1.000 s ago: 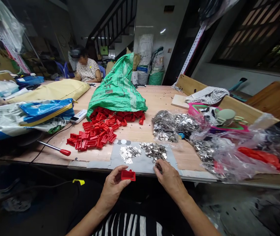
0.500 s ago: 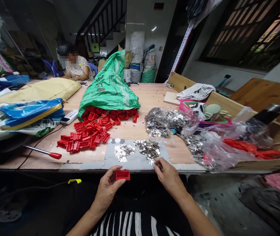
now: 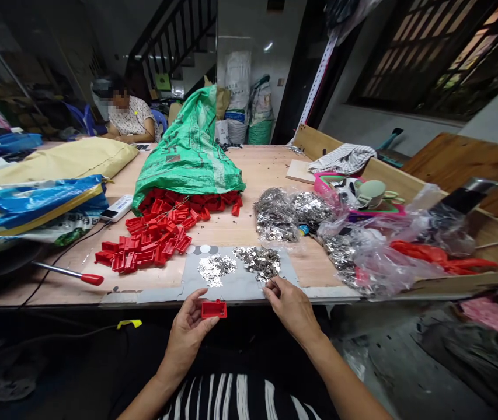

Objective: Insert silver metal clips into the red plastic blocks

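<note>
My left hand (image 3: 190, 324) grips a small red plastic box (image 3: 214, 310), its open side facing me, with small metal bits at its right end. It is held just off the table's front edge. My right hand (image 3: 290, 306) has thumb and fingers pinched together at the near edge of a grey mat (image 3: 242, 286). Whatever lies in that pinch is too small to make out. On the mat are a pile of bright silver metal pieces (image 3: 216, 268) and, to its right, a darker pile of metal pieces (image 3: 260, 262), nearest to my right hand.
Red boxes (image 3: 156, 233) spill from a green sack (image 3: 187, 157). Bags of metal pieces (image 3: 277, 216) and a wooden tray (image 3: 441, 283) with plastic bags stand on the right. A lever with a red grip (image 3: 91, 279) juts out at left. A person (image 3: 132, 119) sits across the table.
The view has shifted slightly, moving the scene a little to the left. My right hand has drawn its fingertips closer together at the mat's edge; the left still holds the red box.
</note>
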`<state>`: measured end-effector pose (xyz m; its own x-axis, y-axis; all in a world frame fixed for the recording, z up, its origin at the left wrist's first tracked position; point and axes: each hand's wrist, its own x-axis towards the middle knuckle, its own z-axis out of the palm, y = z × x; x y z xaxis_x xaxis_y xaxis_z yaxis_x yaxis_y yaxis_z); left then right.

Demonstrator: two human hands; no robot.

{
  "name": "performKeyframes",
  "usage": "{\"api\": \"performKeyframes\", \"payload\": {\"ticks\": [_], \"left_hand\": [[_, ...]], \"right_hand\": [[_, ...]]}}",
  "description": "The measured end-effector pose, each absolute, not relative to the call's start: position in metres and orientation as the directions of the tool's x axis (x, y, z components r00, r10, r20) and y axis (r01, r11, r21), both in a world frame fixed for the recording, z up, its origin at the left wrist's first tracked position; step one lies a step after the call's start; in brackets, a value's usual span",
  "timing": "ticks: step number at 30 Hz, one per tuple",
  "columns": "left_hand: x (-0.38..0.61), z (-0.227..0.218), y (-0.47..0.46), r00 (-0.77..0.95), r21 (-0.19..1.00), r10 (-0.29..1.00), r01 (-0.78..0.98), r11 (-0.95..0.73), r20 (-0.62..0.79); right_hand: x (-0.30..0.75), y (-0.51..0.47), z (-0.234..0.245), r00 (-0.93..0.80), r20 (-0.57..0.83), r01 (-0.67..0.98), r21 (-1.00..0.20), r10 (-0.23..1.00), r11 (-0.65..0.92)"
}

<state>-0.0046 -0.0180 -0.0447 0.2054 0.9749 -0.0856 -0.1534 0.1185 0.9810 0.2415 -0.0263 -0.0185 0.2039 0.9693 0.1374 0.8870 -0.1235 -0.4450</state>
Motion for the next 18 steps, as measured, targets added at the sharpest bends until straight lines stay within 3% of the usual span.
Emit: {"api": "performKeyframes", "payload": {"ticks": [7, 13, 18], "left_hand": [[-0.002, -0.045, -0.016, 0.139, 0.996, 0.990, -0.089, 0.006, 0.007], [0.000, -0.037, -0.013, 0.143, 0.947, 0.953, 0.149, -0.286, 0.266], [0.006, -0.023, -0.008, 0.164, 0.824, 0.877, 0.301, -0.481, 0.452]], "right_hand": [[0.257, -0.035, -0.010, 0.179, 0.164, 0.862, -0.501, 0.970, -0.075], [0.250, -0.038, -0.003, 0.179, 0.125, 0.724, -0.689, 0.976, -0.044], [0.220, -0.037, 0.004, 0.044, 0.115, 0.595, -0.801, 0.992, 0.066]]}}
